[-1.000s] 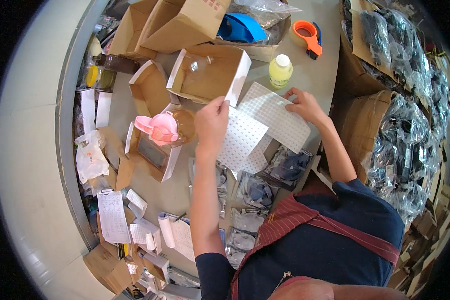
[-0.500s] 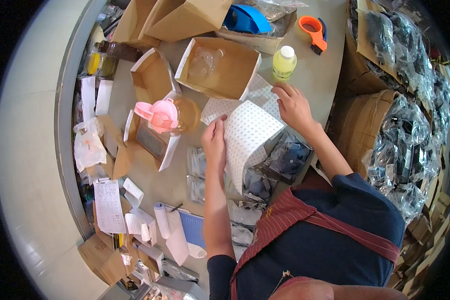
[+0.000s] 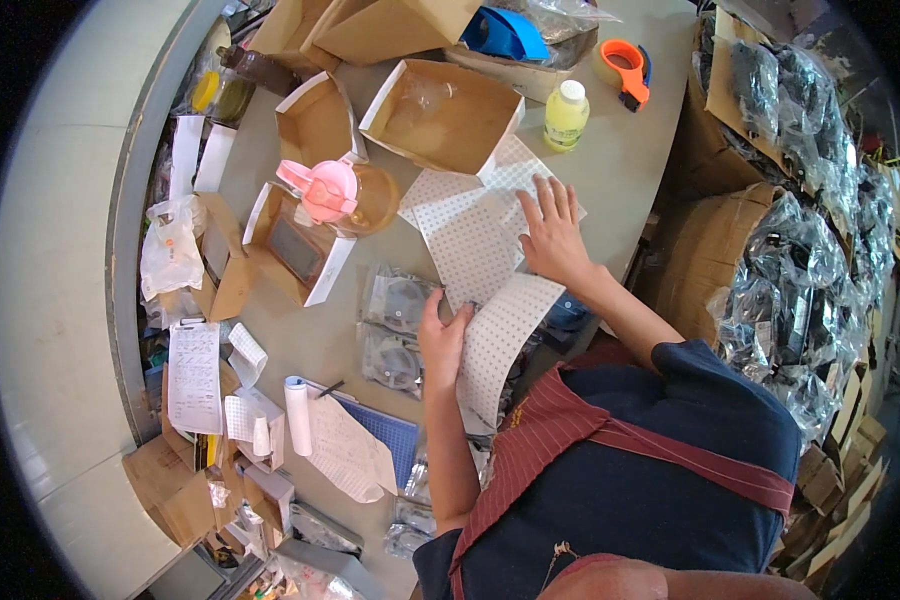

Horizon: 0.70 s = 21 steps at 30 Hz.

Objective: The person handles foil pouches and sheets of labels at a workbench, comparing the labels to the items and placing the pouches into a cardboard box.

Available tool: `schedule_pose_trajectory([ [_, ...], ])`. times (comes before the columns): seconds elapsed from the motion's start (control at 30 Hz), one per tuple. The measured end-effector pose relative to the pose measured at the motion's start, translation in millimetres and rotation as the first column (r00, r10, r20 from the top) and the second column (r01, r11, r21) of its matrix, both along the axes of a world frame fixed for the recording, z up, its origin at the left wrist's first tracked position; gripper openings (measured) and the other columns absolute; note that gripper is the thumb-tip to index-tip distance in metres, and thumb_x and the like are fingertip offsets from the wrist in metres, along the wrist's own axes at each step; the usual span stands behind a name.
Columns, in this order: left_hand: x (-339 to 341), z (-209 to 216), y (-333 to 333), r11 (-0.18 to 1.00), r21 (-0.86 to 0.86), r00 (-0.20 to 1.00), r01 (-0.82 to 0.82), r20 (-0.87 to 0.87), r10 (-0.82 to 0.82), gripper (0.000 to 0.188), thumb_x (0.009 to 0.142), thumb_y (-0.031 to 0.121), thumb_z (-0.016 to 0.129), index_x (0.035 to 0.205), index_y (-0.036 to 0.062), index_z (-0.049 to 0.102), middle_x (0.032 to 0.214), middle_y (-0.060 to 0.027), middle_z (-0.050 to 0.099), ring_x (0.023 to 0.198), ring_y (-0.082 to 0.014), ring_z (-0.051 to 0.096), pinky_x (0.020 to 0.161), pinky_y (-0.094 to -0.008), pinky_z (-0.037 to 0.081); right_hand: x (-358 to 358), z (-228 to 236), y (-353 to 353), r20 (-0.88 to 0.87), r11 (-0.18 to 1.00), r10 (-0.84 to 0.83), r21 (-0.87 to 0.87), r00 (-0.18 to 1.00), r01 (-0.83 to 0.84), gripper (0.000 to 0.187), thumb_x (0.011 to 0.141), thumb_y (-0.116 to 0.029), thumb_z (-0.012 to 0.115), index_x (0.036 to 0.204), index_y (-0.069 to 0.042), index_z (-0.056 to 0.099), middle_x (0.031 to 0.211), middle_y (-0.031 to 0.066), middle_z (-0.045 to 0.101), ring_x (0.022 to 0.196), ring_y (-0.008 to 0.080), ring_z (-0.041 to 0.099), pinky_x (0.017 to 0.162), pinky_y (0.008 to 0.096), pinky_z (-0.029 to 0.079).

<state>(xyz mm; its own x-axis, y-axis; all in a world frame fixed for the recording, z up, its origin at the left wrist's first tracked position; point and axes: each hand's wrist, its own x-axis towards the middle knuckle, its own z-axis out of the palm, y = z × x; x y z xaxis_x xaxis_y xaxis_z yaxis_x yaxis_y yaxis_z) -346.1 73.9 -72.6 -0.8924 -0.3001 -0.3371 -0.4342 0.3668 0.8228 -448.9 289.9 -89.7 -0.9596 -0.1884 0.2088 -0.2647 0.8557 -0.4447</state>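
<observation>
White sheets of small printed labels (image 3: 460,235) lie overlapping on the table, their near part curling up toward my body as a raised flap (image 3: 510,325). My left hand (image 3: 444,340) is closed at the sheet's left edge, thumb against the paper. My right hand (image 3: 555,240) lies on the sheets with fingers spread. Beyond it stands a bottle of yellow-green liquid (image 3: 566,122) with a white cap. Clear-bagged parts (image 3: 395,300) lie left of my left hand; more bagged items are partly hidden under the flap.
An open cardboard box (image 3: 445,115) touches the sheets' far end. To the left are a pink-lidded jug (image 3: 345,195) and smaller open boxes (image 3: 315,125). An orange tape dispenser (image 3: 625,70) lies far right. Handwritten papers (image 3: 345,445) are near left; cartons of bagged goods (image 3: 795,270) stand right.
My right hand has come down and nearer, from the far sheet edge to flat on the sheets. The raised sheet has lowered toward me, and my left hand has moved slightly nearer.
</observation>
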Motion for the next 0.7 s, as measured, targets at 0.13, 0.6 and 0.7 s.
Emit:
schedule_pose_trajectory([
  [0.13, 1, -6, 4, 0.982, 0.166, 0.995, -0.086, 0.057, 0.078, 0.061, 0.080, 0.020, 0.077, 0.129, -0.0064, 0.054, 0.107, -0.0160, 0.066, 0.089, -0.0177, 0.062, 0.080, -0.0303, 0.049, 0, -14, 13, 0.089, 0.994, -0.069, 0.096, 0.994, 0.061, 0.077, 0.078, -0.016, 0.069, 0.145, -0.002, 0.033, 0.145, 0.0324, 0.030, 0.133, 0.0482, 0.031, 0.110, 0.0595, 0.024],
  [0.6, -14, -32, -2, 0.872, 0.430, 0.972, -0.232, 0.065, 0.226, 0.051, 0.082, 0.018, 0.076, 0.119, -0.0113, 0.057, 0.115, -0.0177, 0.062, 0.104, -0.0208, 0.057, 0.091, -0.0310, 0.045, -59, 2, 3, 0.537, 0.699, 0.109, -0.640, 0.836, 0.320, 0.081, 0.086, -0.035, 0.068, 0.143, 0.003, 0.027, 0.112, 0.0252, 0.062, 0.086, 0.0375, 0.066, 0.077, 0.0438, 0.053],
  [0.7, -19, -30, -3, 0.925, 0.331, 0.980, -0.185, -0.012, 0.201, 0.051, 0.082, 0.019, 0.075, 0.119, -0.0107, 0.056, 0.116, -0.0188, 0.061, 0.107, -0.0206, 0.056, 0.092, -0.0311, 0.044, -77, 1, -18, 0.376, 0.778, 0.008, -0.584, 0.927, 0.230, 0.088, 0.087, -0.042, 0.067, 0.147, 0.003, 0.020, 0.115, 0.0292, 0.059, 0.092, 0.0418, 0.065, 0.080, 0.0453, 0.052],
])
